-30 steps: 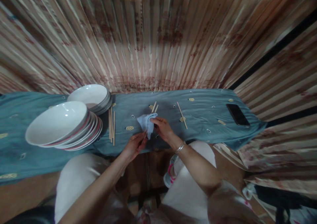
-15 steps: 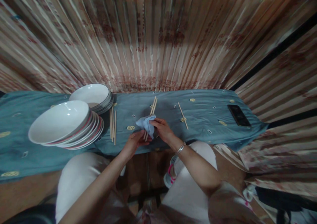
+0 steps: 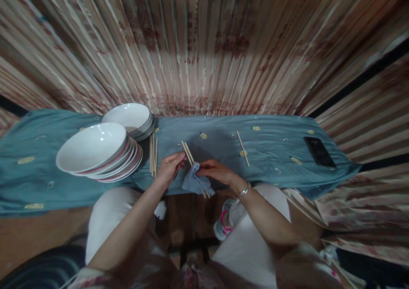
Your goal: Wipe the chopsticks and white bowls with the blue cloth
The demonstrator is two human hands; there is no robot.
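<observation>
A pale blue cloth (image 3: 194, 180) is folded around a pair of light wooden chopsticks (image 3: 188, 152), whose ends stick out above and below it. My right hand (image 3: 215, 170), with a silver bracelet at the wrist, is closed on the cloth and the chopsticks inside. At the upper part of the chopsticks, the fingers of my left hand (image 3: 171, 167) are pinched together against their left side. Several more chopsticks (image 3: 154, 155) lie side by side left of my left hand. A single chopstick (image 3: 243, 147) rests to the right, beyond my right hand.
Two stacks of white bowls, a nearer one (image 3: 92, 148) with red rims and a farther one (image 3: 128, 116), stand on the left of the blue tablecloth (image 3: 271, 153). A black phone (image 3: 319, 152) lies at the right. Pleated curtains (image 3: 204, 59) hang behind the table.
The chopsticks have tilted, their upper ends swinging left and closer. My left hand has gone from their lower end to the upper part. My right hand and the cloth are lower.
</observation>
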